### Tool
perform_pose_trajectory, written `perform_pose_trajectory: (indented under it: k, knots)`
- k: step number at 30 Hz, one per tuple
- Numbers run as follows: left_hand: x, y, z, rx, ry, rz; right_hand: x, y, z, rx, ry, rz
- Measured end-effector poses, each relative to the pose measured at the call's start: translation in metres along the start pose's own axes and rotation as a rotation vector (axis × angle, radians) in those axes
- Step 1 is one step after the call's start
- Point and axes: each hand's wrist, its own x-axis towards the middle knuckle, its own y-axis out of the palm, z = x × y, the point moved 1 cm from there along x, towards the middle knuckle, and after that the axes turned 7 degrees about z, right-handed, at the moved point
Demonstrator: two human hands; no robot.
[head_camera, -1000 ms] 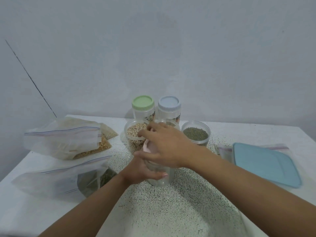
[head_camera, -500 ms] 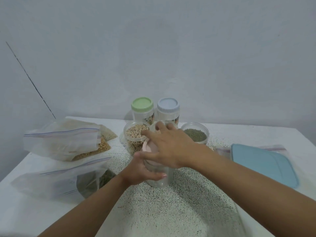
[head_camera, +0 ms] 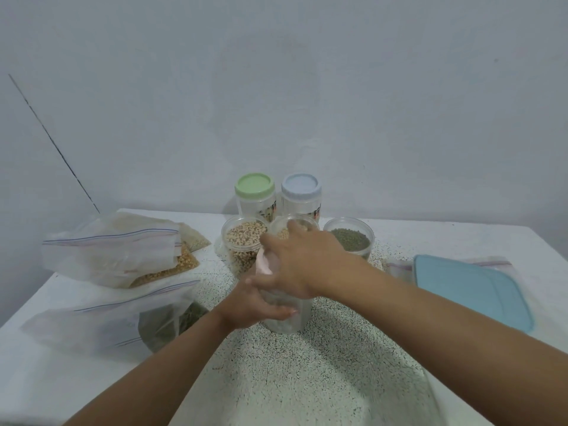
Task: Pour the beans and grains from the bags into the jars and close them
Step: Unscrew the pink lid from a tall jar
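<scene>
The left hand (head_camera: 255, 302) wraps around the lower body of a clear jar (head_camera: 287, 318) standing on the speckled table (head_camera: 307, 379), while the right hand (head_camera: 304, 265) closes over the jar's pink lid (head_camera: 264, 262) from above. Left of that grip lie zip bags (head_camera: 113, 250) of grains and beans; right of it lies a blue lid (head_camera: 470, 290). Just beyond the grip stand three open tubs (head_camera: 242, 241) of beans, and behind them a green-lidded jar (head_camera: 255, 192) and a blue-lidded jar (head_camera: 301, 192).
</scene>
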Motion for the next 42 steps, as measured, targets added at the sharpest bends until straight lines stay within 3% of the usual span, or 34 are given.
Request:
perform_pose_trajectory:
  k: [5,9,11,13,16,19,22,25,31,38,42]
  knots:
    - [0.004,-0.001,-0.003,-0.053,0.000,-0.020,0.006,0.000,-0.004,0.031,-0.204,0.012]
    - [0.003,0.000,-0.001,-0.050,0.024,0.015,-0.002,-0.010,-0.022,0.270,-0.352,-0.017]
    - [0.004,0.000,-0.002,-0.042,0.011,0.019,-0.005,-0.005,-0.034,0.527,-0.399,-0.038]
    - [0.004,0.000,-0.004,-0.017,-0.007,-0.011,-0.008,0.002,-0.046,0.945,-0.409,-0.094]
    - [0.000,0.003,-0.005,0.013,0.001,-0.067,-0.017,0.013,-0.059,1.499,-0.293,-0.274]
    - [-0.002,0.007,-0.003,0.011,0.010,-0.118,-0.026,0.039,-0.067,1.693,-0.088,-0.414]
    - [-0.004,0.009,-0.001,0.012,0.011,-0.139,-0.032,0.077,-0.071,1.585,0.144,-0.509]
    - [-0.002,0.010,-0.003,0.026,0.026,-0.141,-0.032,0.112,-0.074,1.453,0.287,-0.414]
    - [-0.003,0.011,-0.005,0.045,0.037,-0.176,-0.020,0.154,-0.080,1.165,0.309,-0.283]
    - [0.001,0.022,-0.011,0.053,0.060,-0.133,-0.010,0.175,-0.083,0.766,0.315,-0.359]
    - [0.000,0.021,-0.020,0.069,0.061,-0.087,-0.015,0.174,-0.085,0.698,0.325,-0.348]
